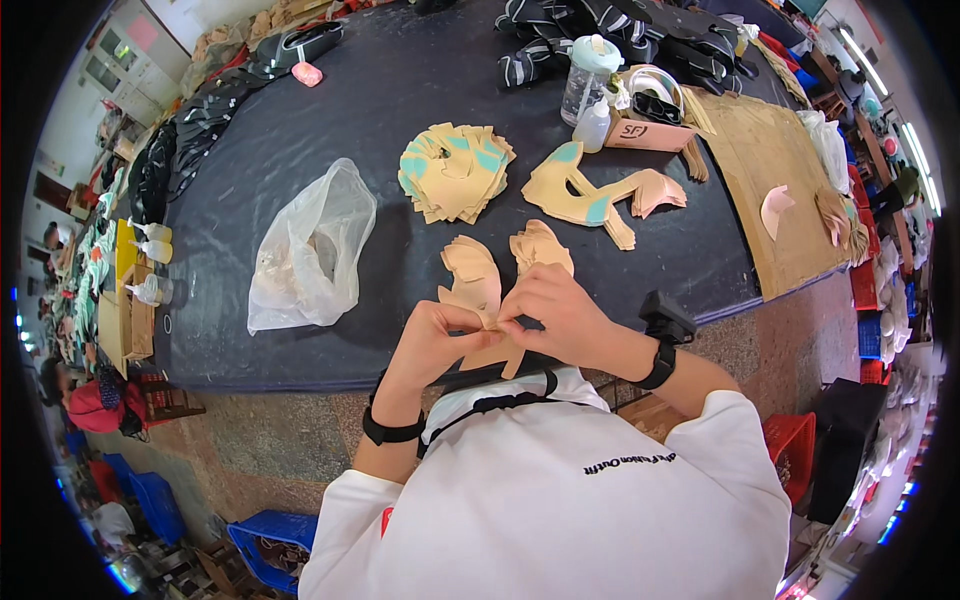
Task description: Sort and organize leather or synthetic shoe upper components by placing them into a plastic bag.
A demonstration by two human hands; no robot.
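My left hand (437,345) and my right hand (553,316) meet at the table's near edge. Both are closed in a pinch on a beige cut piece (498,358), which hangs between them; its exact shape is partly covered by my fingers. Just beyond the hands lie a left stack of beige pieces (468,268) and a right stack of beige pieces (540,242). Farther off, a round fanned pile of beige pieces (455,185) carries blue-green patches. Beside it on the right, a curved row of overlapping beige pieces (560,200) stretches toward a pinkish end.
A crumpled clear plastic bag (340,215) lies on the black table (215,345), left of the stacks. At back right stand a drinking bottle (588,85), a squeeze bottle (592,128) and a pink box (650,136). Brown cardboard (742,170) covers the right end. Black strapped goods (535,62) lie behind.
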